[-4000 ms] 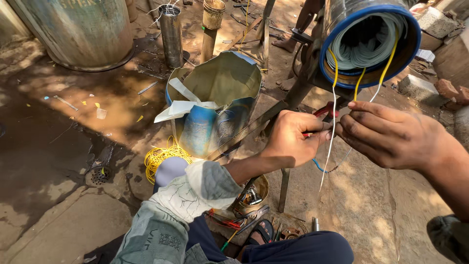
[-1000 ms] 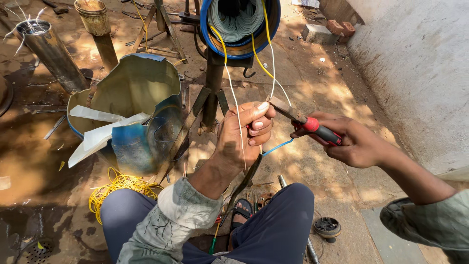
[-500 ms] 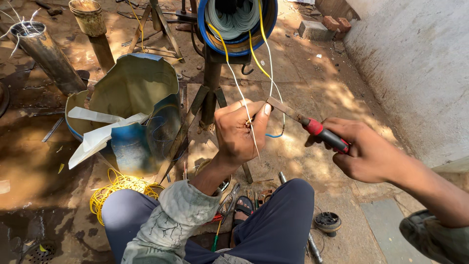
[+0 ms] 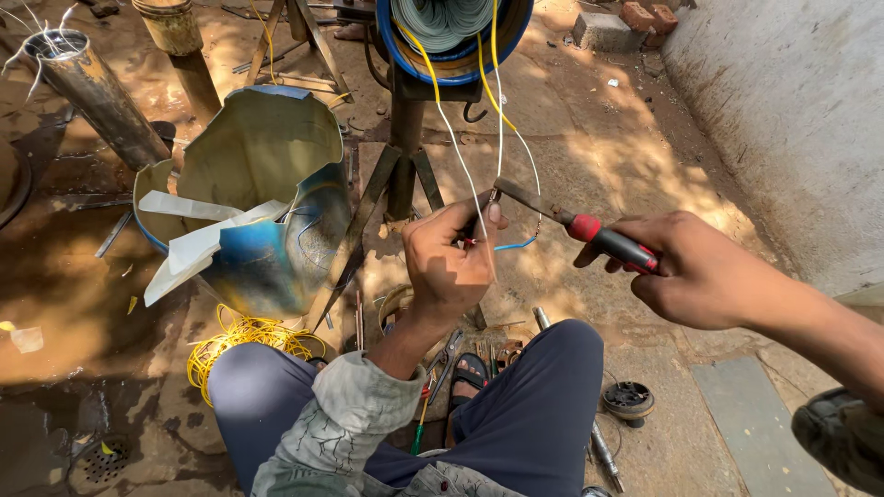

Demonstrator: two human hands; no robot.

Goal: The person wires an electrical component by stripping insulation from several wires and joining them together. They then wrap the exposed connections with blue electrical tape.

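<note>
My left hand (image 4: 448, 260) pinches thin white and yellow wires (image 4: 470, 156) that hang down from a blue-rimmed winding (image 4: 451, 37) on a metal stand (image 4: 401, 147). My right hand (image 4: 704, 273) grips the red and black handles of a pair of pliers (image 4: 578, 226). The plier jaws reach left to the wires just above my left thumb. A short blue wire end (image 4: 514, 245) sticks out between the two hands. My knees are below, in dark blue trousers.
A cut-open blue metal drum (image 4: 262, 198) holding white strips stands at left, with a coil of yellow wire (image 4: 241, 339) on the ground before it. A metal pipe (image 4: 92, 97) leans at far left. Hand tools (image 4: 451, 354) lie between my legs. A white wall (image 4: 792, 120) runs along the right.
Over four seconds the view swung left past the winding. In the last second the pliers stayed at the wires while my right hand drew slightly right and my left hand kept its pinch.
</note>
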